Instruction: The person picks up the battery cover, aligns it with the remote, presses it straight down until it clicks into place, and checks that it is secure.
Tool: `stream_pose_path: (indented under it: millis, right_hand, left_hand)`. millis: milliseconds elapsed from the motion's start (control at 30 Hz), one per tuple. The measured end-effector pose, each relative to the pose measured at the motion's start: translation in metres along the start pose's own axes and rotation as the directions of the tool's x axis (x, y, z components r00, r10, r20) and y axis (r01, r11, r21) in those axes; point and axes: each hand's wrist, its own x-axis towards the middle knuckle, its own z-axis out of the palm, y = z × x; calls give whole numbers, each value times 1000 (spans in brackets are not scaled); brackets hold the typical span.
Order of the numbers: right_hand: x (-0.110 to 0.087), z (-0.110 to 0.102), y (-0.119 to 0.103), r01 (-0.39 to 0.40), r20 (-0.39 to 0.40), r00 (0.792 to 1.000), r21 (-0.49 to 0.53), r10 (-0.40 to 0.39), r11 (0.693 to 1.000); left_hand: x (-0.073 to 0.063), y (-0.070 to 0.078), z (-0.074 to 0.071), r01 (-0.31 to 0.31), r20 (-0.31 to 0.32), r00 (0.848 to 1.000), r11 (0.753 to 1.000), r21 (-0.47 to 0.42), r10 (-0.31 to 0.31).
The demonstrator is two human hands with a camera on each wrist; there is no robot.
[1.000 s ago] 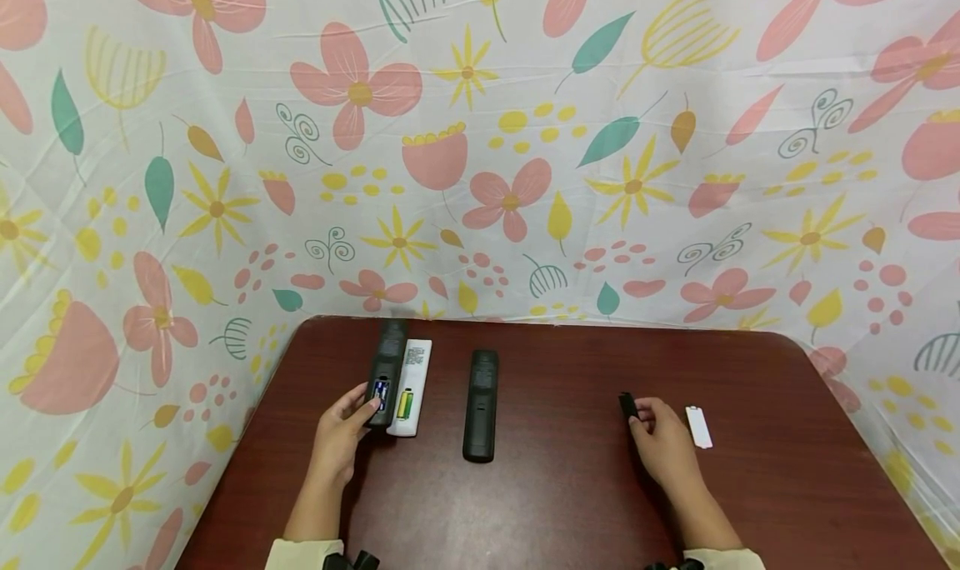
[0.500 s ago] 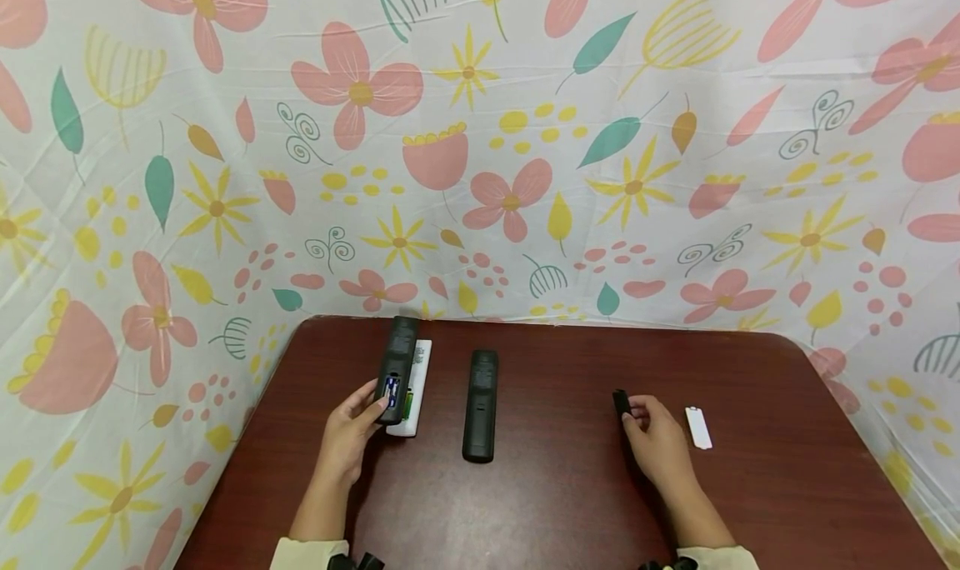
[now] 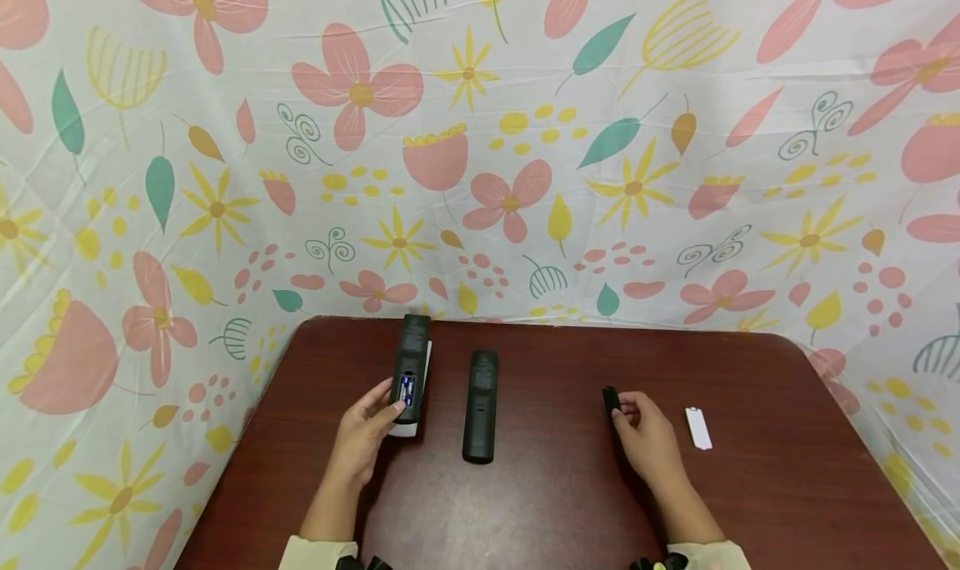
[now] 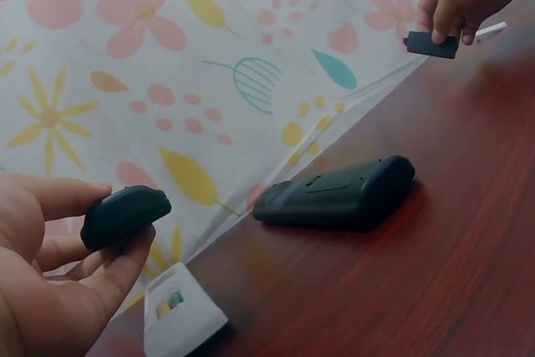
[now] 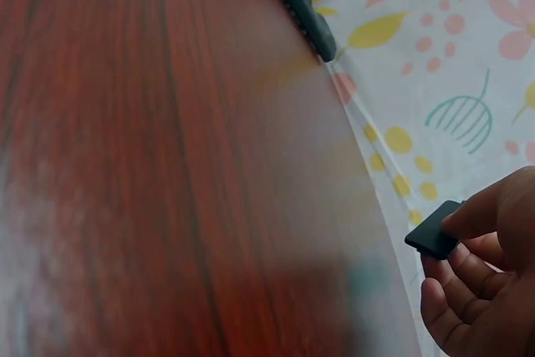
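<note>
My left hand point(image 3: 362, 441) grips the lower end of a black remote control point(image 3: 412, 345), back side up, its battery compartment uncovered with batteries point(image 3: 407, 389) inside. In the left wrist view this remote point(image 4: 125, 216) is seen end-on, raised above the table. Below it lies a white remote point(image 4: 185, 311) with yellow-green batteries, mostly covered in the head view. My right hand point(image 3: 651, 445) pinches a small black battery cover point(image 3: 611, 400) between thumb and fingers; the right wrist view shows this cover point(image 5: 435, 230) too.
A second black remote point(image 3: 480, 407) lies face down near the table's middle, its back cover on. Right of my right hand lies a white battery cover point(image 3: 698, 428). A flowered cloth point(image 3: 510, 137) hangs along the far edge of the brown table point(image 3: 555, 503).
My left hand has carried the black remote rightward, from beside the white remote to over it. My right hand has shifted a little left with the black cover.
</note>
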Motion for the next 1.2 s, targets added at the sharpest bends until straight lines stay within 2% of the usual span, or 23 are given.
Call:
stream_pose_path:
  millis: [267,500,700,1200]
  right_hand:
    - [3,4,-7,5,7,1000,45,-6,999]
    - [4,8,-14,9,31,999,74,-12,997]
    - [7,13,-20,-3,34,999,101,-1,995]
    - [7,23,-34,0,46,999,168,-8,986]
  left_hand:
    - [2,-3,10,-26,52,998,998,-59,30]
    - [3,-5,21,-19,95,995,995,-98,28]
    - [2,-6,30,-2,110,994,997,-79,10]
    - [1,-11,47,-23,178,983,994,-105,42]
